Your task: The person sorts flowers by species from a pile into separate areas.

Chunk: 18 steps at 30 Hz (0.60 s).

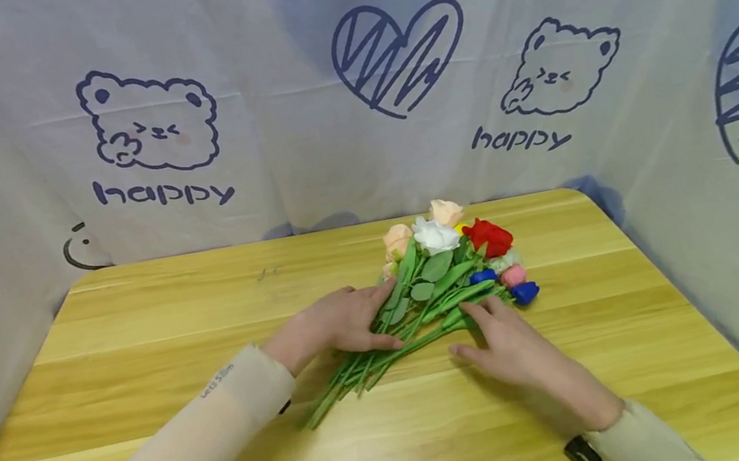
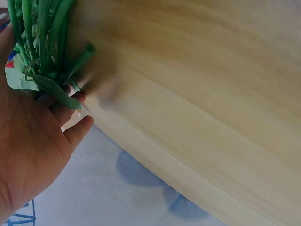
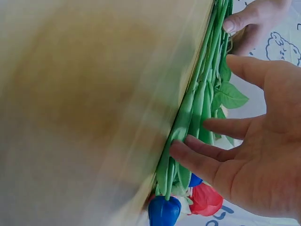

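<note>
A bunch of flowers (image 1: 446, 283) lies slantwise on the table, blooms toward the back and green stems (image 1: 351, 370) toward the front left. Its blooms include a white flower (image 1: 436, 234), a red rose (image 1: 489, 236), peach roses (image 1: 398, 242) and blue tulips (image 3: 164, 211). My left hand (image 1: 349, 321) holds the bunch around the stems, thumb on the near side and fingers on the far side. In the left wrist view a leaf (image 2: 56, 92) hangs over its fingers. My right hand (image 1: 513, 341) has spread fingers, with the fingertips (image 3: 178, 147) at the green tulip leaves.
The wooden table (image 1: 159, 320) carries the flowers. A pale cloth (image 1: 297, 137) printed with bears, hearts and the word happy hangs behind it and along both sides.
</note>
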Each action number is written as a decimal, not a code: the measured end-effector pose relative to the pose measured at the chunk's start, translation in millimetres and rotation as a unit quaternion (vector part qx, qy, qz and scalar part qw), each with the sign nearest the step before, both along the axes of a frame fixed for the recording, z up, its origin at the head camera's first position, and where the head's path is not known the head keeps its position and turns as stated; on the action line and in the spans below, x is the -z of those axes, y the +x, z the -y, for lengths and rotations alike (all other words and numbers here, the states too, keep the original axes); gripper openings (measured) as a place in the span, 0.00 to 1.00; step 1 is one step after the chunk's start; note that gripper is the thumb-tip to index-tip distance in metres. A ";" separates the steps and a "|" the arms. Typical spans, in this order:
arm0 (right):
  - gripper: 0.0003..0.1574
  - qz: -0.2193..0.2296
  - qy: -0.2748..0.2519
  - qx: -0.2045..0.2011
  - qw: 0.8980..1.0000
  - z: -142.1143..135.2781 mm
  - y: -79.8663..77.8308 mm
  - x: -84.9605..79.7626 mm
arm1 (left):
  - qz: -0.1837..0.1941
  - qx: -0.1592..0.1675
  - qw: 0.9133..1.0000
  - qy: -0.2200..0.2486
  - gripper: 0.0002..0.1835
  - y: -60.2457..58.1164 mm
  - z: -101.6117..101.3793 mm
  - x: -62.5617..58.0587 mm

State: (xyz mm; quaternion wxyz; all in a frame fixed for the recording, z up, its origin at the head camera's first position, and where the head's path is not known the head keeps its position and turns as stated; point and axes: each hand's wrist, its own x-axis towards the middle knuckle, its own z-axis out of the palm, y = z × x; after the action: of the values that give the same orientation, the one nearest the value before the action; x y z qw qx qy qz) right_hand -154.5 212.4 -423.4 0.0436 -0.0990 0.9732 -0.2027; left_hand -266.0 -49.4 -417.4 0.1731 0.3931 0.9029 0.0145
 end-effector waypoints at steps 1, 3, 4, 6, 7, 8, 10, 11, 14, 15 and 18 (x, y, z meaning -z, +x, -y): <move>0.48 0.001 -0.002 -0.004 1.000 -0.3 -0.6 0.2 | -0.003 0.004 1.000 -0.002 0.58 1.4 -1.3 0.1; 0.48 0.005 -0.006 -0.008 1.000 -1.2 -2.3 0.1 | -0.012 0.012 1.000 -0.008 0.58 4.3 -3.8 0.1; 0.49 0.009 -0.007 -0.009 1.000 -1.8 -3.3 0.2 | -0.019 0.015 1.000 -0.012 0.58 5.4 -4.9 0.4; 0.50 0.014 -0.009 -0.010 1.000 -2.5 -4.6 -0.7 | -0.034 0.022 0.999 -0.022 0.58 8.2 -7.1 0.2; 0.51 0.017 -0.010 -0.010 1.000 -2.8 -5.5 -1.1 | -0.042 0.024 0.999 -0.026 0.58 9.7 -8.0 0.1; 0.52 0.019 -0.011 -0.010 1.000 -3.0 -6.3 -1.5 | -0.048 0.027 0.998 -0.030 0.58 11.1 -9.2 0.2; 0.53 0.025 -0.008 -0.011 1.000 -3.0 -7.9 -2.7 | -0.057 0.032 0.997 -0.038 0.57 14.2 -11.5 0.2; 0.53 0.027 -0.008 -0.012 1.000 -3.0 -8.8 -3.5 | -0.059 0.034 0.997 -0.040 0.57 16.2 -12.7 -0.1; 0.54 0.038 -0.003 -0.011 0.999 -4.7 -12.9 -5.8 | -0.062 0.040 0.996 -0.046 0.56 20.1 -17.3 1.9; 0.54 0.042 -0.002 -0.010 0.999 -5.7 -14.3 -6.8 | -0.063 0.041 0.996 -0.046 0.56 21.1 -19.3 2.4; 0.54 0.055 0.004 -0.009 0.998 -10.7 -18.7 -9.2 | -0.066 0.045 0.996 -0.050 0.57 24.2 -26.9 3.9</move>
State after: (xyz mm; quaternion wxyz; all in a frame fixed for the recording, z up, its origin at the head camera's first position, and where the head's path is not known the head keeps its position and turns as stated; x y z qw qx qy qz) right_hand -173.2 223.1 -414.2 0.0996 -0.0959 0.9692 -0.2038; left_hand -241.8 -22.6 -421.4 0.1328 0.4247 0.8932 -0.0646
